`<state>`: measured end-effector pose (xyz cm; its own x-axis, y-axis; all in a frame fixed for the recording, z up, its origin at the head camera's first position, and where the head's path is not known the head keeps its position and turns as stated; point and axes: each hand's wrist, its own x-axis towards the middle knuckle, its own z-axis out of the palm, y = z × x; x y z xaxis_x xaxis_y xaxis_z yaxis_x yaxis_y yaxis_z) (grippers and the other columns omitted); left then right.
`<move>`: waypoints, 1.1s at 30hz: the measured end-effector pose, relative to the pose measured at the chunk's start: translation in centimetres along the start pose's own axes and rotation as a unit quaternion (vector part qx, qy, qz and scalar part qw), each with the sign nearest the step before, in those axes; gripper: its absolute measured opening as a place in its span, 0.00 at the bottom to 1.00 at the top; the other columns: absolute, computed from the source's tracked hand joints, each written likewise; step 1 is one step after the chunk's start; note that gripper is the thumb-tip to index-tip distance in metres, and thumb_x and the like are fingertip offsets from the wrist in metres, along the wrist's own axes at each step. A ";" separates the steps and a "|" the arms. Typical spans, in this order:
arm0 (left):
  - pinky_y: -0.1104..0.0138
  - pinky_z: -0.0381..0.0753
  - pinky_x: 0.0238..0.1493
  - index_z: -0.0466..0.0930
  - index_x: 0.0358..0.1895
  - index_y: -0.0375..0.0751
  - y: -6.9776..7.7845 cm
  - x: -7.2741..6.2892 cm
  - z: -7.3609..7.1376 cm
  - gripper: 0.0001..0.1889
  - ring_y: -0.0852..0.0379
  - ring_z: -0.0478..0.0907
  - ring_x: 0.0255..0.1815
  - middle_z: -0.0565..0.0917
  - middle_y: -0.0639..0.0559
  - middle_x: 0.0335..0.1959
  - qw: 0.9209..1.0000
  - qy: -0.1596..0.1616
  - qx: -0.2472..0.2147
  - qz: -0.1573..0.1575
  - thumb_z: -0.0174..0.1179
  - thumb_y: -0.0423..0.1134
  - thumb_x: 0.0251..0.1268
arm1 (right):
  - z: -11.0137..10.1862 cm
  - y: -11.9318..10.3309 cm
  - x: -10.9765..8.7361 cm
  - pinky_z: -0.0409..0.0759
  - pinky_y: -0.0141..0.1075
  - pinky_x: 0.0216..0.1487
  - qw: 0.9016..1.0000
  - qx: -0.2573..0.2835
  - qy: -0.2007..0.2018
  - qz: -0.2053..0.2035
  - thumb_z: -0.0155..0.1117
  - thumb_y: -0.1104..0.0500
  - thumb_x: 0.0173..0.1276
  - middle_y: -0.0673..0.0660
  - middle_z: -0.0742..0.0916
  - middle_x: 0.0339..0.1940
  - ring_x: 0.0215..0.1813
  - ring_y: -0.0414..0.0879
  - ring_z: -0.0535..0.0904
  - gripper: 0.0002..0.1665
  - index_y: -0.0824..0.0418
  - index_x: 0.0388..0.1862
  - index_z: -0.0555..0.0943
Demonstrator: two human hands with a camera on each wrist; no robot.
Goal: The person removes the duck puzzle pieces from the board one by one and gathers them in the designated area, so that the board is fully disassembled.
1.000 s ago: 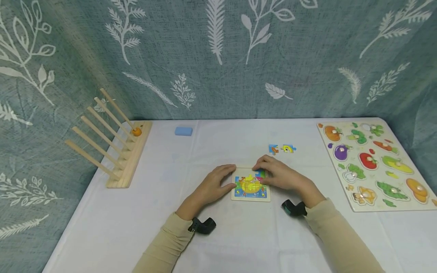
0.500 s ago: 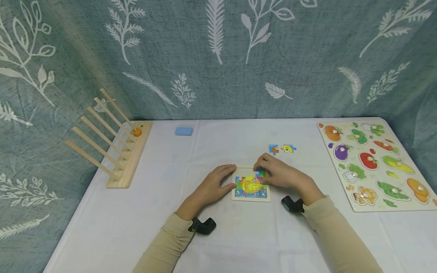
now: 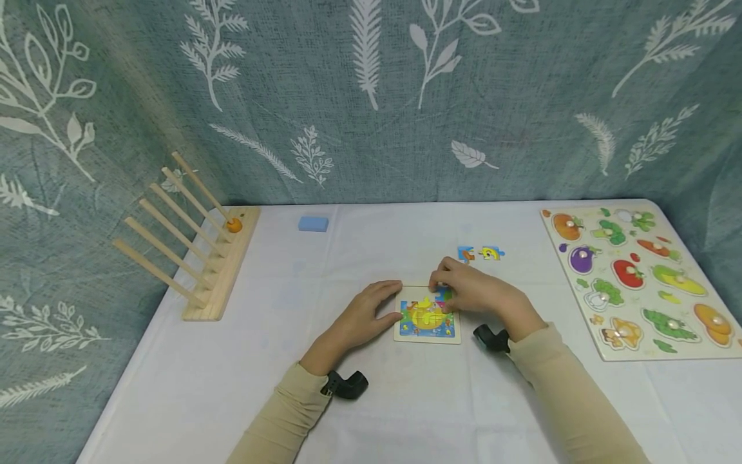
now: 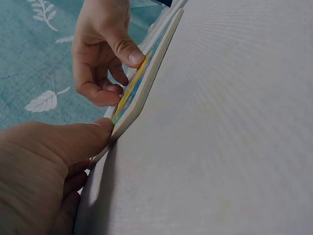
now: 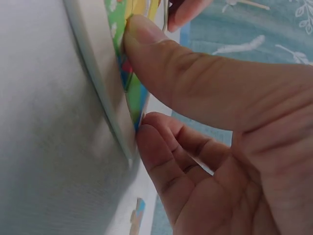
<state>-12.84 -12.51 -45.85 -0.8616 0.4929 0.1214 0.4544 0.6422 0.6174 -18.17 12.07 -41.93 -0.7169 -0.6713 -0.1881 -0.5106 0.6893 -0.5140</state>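
Observation:
A small jigsaw puzzle [image 3: 428, 320] in a pale wooden tray [image 3: 428, 341] lies mid-table, with a yellow picture on blue. Its upper part shows bare tray, with a blue-green piece at the top right. My left hand [image 3: 366, 314] holds the tray's left side, thumb on the edge in the left wrist view [image 4: 73, 147]. My right hand [image 3: 472, 290] is at the upper right corner. Its thumb [image 5: 146, 36] presses the puzzle's face and its curled fingers [image 5: 159, 152] meet the edge. Two loose puzzle pieces, one blue-orange [image 3: 466, 253] and one yellow [image 3: 491, 253], lie behind it.
To the left stands a wooden peg rack [image 3: 223, 283] with an orange bead [image 3: 234, 225] at its far end. A blue block [image 3: 313, 223] lies at the back. A vegetable peg board [image 3: 655, 293] lies at the right. A leaf-patterned curtain [image 3: 394, 148] hangs behind.
My right hand has shifted slightly, its wrist moving a little left and its fingers curling more at the tray's top edge. The left hand keeps its place.

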 end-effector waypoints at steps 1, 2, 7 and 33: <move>0.55 0.66 0.69 0.69 0.65 0.34 0.0 0.0 0.0 0.29 0.46 0.66 0.68 0.72 0.42 0.65 1.000 0.000 0.000 0.001 0.63 0.41 0.62 | -0.1 -0.1 0.1 0.77 0.39 0.49 1.000 -0.003 -0.002 0.000 0.73 0.58 0.57 0.51 0.74 0.45 0.45 0.45 0.73 0.15 0.50 0.41 0.79; 0.55 0.66 0.69 0.69 0.65 0.34 0.0 0.0 0.0 0.29 0.46 0.66 0.68 0.72 0.43 0.65 1.000 0.000 0.000 0.002 0.63 0.41 0.62 | -0.1 -0.1 0.1 0.76 0.38 0.49 1.000 -0.005 -0.005 0.001 0.73 0.58 0.56 0.51 0.74 0.45 0.45 0.45 0.72 0.15 0.50 0.41 0.79; 0.55 0.66 0.69 0.69 0.65 0.34 -0.1 0.0 0.1 0.29 0.46 0.66 0.69 0.72 0.43 0.65 1.000 -0.002 -0.003 -0.002 0.63 0.41 0.63 | -0.2 -0.2 0.3 0.76 0.37 0.47 1.000 -0.011 -0.008 0.000 0.73 0.58 0.56 0.51 0.73 0.45 0.44 0.45 0.72 0.15 0.49 0.40 0.78; 0.55 0.67 0.69 0.69 0.65 0.35 -0.3 -0.1 0.2 0.29 0.46 0.66 0.69 0.72 0.43 0.65 1.000 0.007 0.002 0.002 0.63 0.41 0.62 | 1.2 1.6 -0.8 0.74 0.46 0.57 0.994 0.067 0.064 -0.063 0.68 0.56 0.61 0.49 0.80 0.46 0.50 0.45 0.73 0.14 0.55 0.46 0.79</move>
<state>-12.89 -12.61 -46.25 -0.8631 0.4869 0.1342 0.4581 0.6428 0.6139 -17.87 13.40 -43.58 -0.7099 -0.7042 -0.0119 -0.5384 0.5534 -0.6355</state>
